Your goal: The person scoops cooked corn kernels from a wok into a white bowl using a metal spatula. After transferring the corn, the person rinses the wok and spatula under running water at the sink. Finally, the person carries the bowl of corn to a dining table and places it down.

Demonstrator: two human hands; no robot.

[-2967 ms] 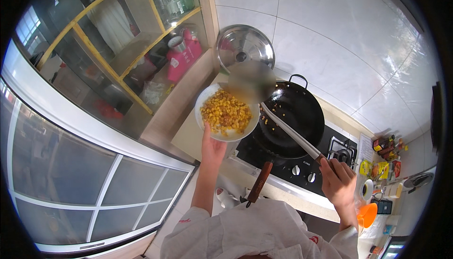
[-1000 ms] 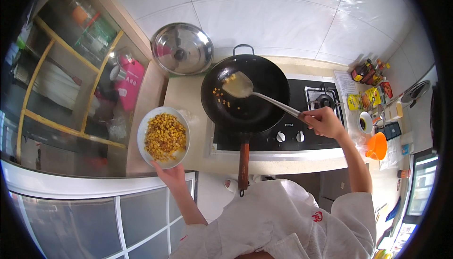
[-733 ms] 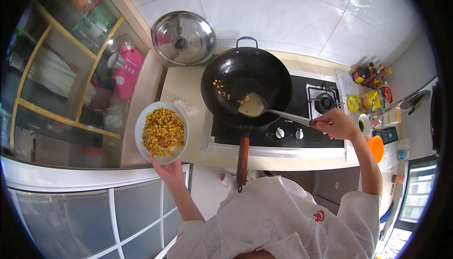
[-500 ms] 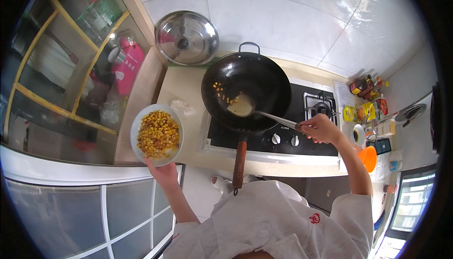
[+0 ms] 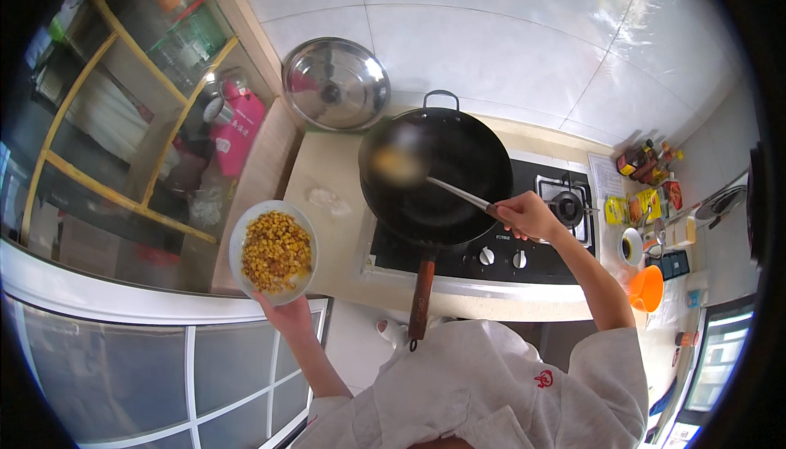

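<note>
One spatula [image 5: 463, 194] has swung left inside one wok [image 5: 467, 150], mid-frame; the right hand [image 5: 529, 215] curls its fingers around it. Left of centre, the left hand [image 5: 288, 316] holds one bowl [image 5: 237, 259]; whether its fingers spread, I can't tell.

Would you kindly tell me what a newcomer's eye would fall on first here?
Probably the big black wok on the stove, where the right hand holds a spatula, its head blurred. Further left, the left hand holds a white bowl of yellow food. Behind, a shiny lid leans against the wall.
</note>
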